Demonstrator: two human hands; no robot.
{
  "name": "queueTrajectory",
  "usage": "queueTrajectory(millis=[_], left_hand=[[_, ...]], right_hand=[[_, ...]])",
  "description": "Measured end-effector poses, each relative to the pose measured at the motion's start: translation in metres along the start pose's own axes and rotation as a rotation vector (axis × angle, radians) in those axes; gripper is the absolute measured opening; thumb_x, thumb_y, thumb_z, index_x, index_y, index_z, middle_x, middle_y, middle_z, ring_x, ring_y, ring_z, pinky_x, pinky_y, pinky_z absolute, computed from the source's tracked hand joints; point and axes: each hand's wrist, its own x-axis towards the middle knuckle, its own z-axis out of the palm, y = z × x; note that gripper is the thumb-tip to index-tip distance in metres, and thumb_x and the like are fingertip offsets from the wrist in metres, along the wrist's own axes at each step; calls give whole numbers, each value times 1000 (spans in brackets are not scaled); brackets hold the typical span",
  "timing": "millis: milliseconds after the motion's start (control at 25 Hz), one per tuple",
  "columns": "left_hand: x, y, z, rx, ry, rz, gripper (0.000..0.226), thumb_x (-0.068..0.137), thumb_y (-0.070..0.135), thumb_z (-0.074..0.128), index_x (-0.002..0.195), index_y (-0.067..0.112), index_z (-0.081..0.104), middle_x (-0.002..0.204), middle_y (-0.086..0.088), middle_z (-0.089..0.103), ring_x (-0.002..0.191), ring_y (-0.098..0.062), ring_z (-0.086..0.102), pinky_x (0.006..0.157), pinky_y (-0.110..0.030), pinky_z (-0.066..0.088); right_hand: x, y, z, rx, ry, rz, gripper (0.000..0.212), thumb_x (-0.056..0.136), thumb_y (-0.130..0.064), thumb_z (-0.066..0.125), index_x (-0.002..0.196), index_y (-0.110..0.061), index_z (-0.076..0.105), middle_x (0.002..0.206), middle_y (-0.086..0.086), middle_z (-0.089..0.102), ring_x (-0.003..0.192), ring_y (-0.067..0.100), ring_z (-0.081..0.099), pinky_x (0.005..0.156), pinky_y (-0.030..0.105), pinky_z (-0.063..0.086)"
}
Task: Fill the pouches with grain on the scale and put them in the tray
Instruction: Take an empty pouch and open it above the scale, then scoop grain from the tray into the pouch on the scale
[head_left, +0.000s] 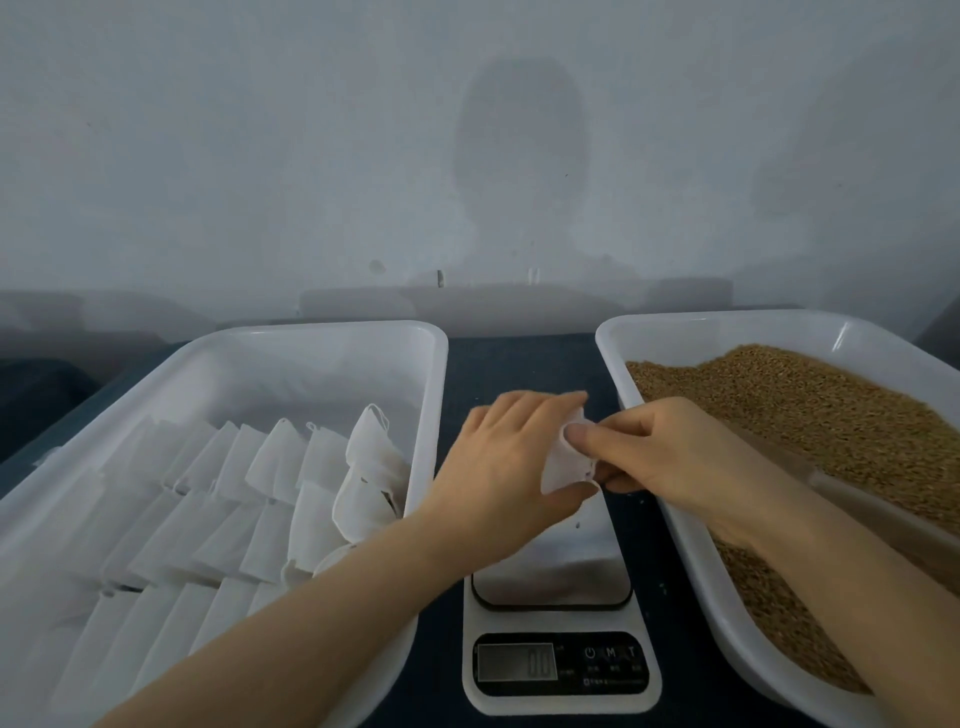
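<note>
At 9 o'clock from the scale (558, 577), a white tray (332, 330) holds rows of flat empty pouches (270, 467). The left grip (498, 462) lies over one pouch (563, 462) above the scale's 12 o'clock end, fingers nearly straight. Its thumb is hidden, so I cannot tell whether it pinches. The right grip (670, 457) pinches the pouch's edge between thumb and fingers. Both forearms cross the trays' near rims. At 3 o'clock a second tray (675, 322) is heaped with grain (831, 405). All of it rests on a dark surface (519, 364).
</note>
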Motion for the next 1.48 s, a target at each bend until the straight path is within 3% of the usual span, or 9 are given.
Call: queueTrajectory(millis=[160,280,440,560,640,880,1080,1160,1480], left_hand=[[2,-5,-1,-328,-175,-283,64,78,34,76,133,30,43,131,11,52,109,-2,50,85,-8,42],[5,-5,-3,-457,-294,-375,65,76,33,79,130,32,43,130,12,52,110,-11,56,92,-27,52],[4,-8,-5,-510,-348,-411,67,73,34,80,130,34,43,131,14,51,111,-13,57,96,-35,52],[5,-10,-6,-518,-338,-416,70,72,34,81,131,37,42,130,14,51,108,-11,58,95,-34,52],[6,-10,-5,-522,-334,-414,71,72,34,81,130,38,42,128,16,51,106,-11,59,92,-32,53],[5,-13,-5,-532,-289,-405,69,70,34,82,127,38,44,123,18,55,97,-6,62,84,-22,54],[5,-13,-6,-527,-294,-409,69,71,34,81,128,38,42,123,18,53,98,-9,62,87,-25,55],[5,-13,-6,-519,-297,-406,70,72,34,81,130,36,42,126,16,52,103,-12,61,92,-31,54],[7,-13,-6,-512,-317,-418,72,74,34,80,133,35,39,133,14,49,111,-14,58,97,-35,51]], right_hand=[[-5,-3,-1,-109,-2,-84,18,91,-40,56,91,-31,72,74,-11,72,66,0,67,58,18,52],[-4,-3,-17,-176,133,-157,16,91,-41,53,99,-37,67,75,-13,70,61,-2,65,54,17,49],[-7,29,-90,-398,481,-134,23,86,-42,58,107,-37,66,101,-16,69,74,-4,60,76,24,46],[-15,77,-130,-854,226,196,45,82,-52,61,119,-27,62,119,-4,64,100,11,59,92,31,47],[-18,100,-130,-1025,38,353,43,82,-58,57,112,-28,64,101,-9,67,88,6,62,82,27,52],[-7,98,-117,-943,183,289,29,87,-48,58,78,-21,62,69,-3,65,55,8,58,45,17,39],[13,83,-103,-1326,422,153,11,94,-32,51,100,-24,56,73,-6,54,61,12,53,48,25,38],[23,80,-96,-1373,410,177,25,92,-23,53,117,-22,53,80,-3,54,65,17,51,49,26,36],[44,80,-78,-1079,337,110,17,96,-35,48,106,-30,61,89,-3,65,73,16,61,56,25,43]])
